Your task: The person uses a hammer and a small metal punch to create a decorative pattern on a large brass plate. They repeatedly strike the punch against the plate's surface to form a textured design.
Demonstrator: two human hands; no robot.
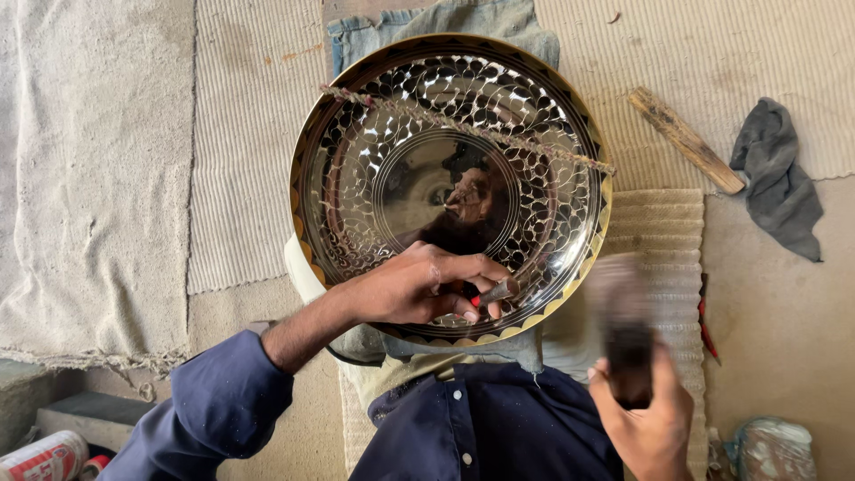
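Close to your chest, your right hand (655, 426) clenches a blurred dark mallet (623, 330). Just beyond, your left hand (419, 287) pinches a small chisel (492, 292) against the near rim of the engraved brass plate (450, 183), which rests on blue cloth (436, 22).

The tool in the right hand (646, 419) was smeared by motion blur, so its head (616, 289) could not be told. The left hand (419, 287) hid most of the small metal punch (499, 290) and part of the engraved plate's (356, 160) near rim. A can (44, 456) at the floor's lower left corner and a bag (773, 450) at the lower right were cut off by the picture's edge.
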